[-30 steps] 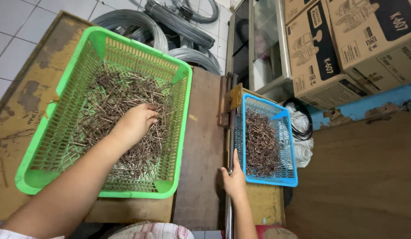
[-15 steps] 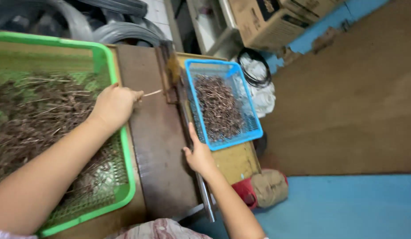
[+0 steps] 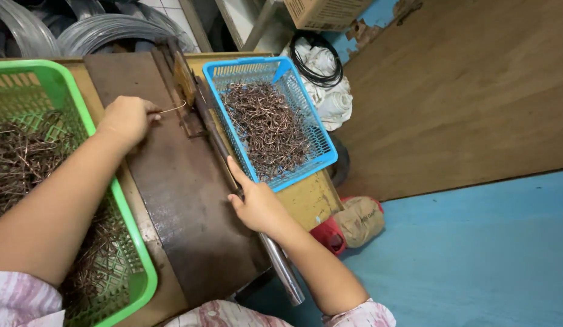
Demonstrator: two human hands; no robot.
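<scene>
— What sits to either side of the hands?

— Left of the left hand (image 3: 127,118) is a green basket (image 3: 131,239) heaped with thin, dark, straight wire pieces (image 3: 21,160); the forearm lies across its rim. Just beyond the right hand (image 3: 257,206) stands a smaller blue basket (image 3: 321,142) filled with bent, coppery wire pieces (image 3: 266,124).

— And what are the hands gripping?

— The left hand is closed, with one thin wire (image 3: 172,109) pinched at its fingertips; the wire sticks out to the right, and its tip reaches the small metal fixture (image 3: 185,91) beside the lever. The right hand is wrapped around a long metal lever bar (image 3: 281,266), thumb pointing up along it; the bar runs from near the fixture down past the wrist and off the bench edge.

— What do they rest on?

— A dark, worn metal plate (image 3: 184,212) lies between the two hands, set on a yellowish wooden bench (image 3: 311,203).

— And the room around?

— Beyond the left hand are coils of grey wire (image 3: 112,27). Right of the right hand, a brown wooden panel (image 3: 463,97) meets a blue floor (image 3: 475,254). A white cloth bundle with a black cable (image 3: 321,69) lies past the blue basket, and a tan and red bag (image 3: 354,221) sits below the bench edge.
</scene>
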